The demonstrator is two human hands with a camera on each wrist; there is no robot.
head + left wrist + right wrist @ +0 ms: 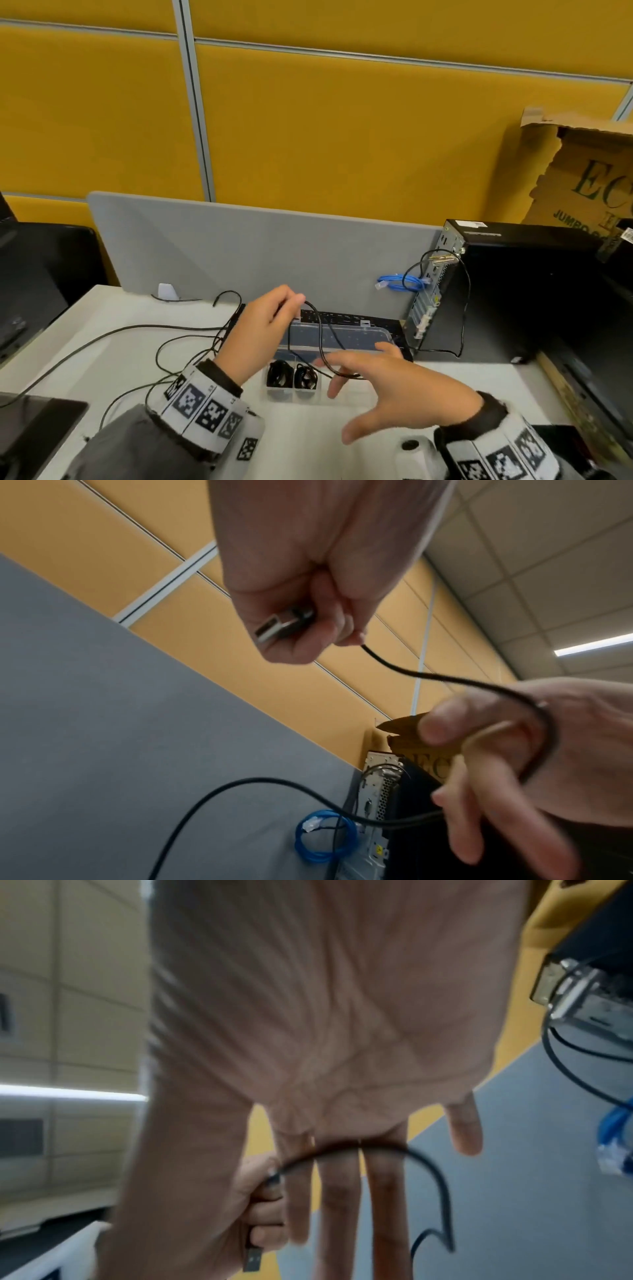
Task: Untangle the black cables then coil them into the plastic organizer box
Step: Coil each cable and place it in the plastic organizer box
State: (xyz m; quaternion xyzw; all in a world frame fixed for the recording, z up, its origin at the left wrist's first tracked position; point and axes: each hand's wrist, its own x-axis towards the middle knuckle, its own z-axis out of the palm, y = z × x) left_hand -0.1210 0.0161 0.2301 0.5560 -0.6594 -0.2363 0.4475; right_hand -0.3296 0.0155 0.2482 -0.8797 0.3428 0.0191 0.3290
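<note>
My left hand (270, 318) is raised over the desk and grips the USB plug (284, 624) of a thin black cable (320, 337). From that hand the cable loops down and runs across the straight, spread fingers of my right hand (363, 368), which is open above the clear plastic organizer box (342, 394). Two black coils (291, 375) lie in the box's left compartments. Its clear lid (342, 334) stands open behind. More black cable (144, 346) trails over the white desk to the left. In the right wrist view the cable (359, 1146) crosses my fingers (339, 1191).
A black keyboard (349, 318) lies behind the box. At the right stands a black computer tower (513, 291) with a blue cable (400, 282) and another black cable (464, 294) at its back. A grey divider (257, 250) and yellow wall close the rear. A torn cardboard box (589, 171) stands behind the tower.
</note>
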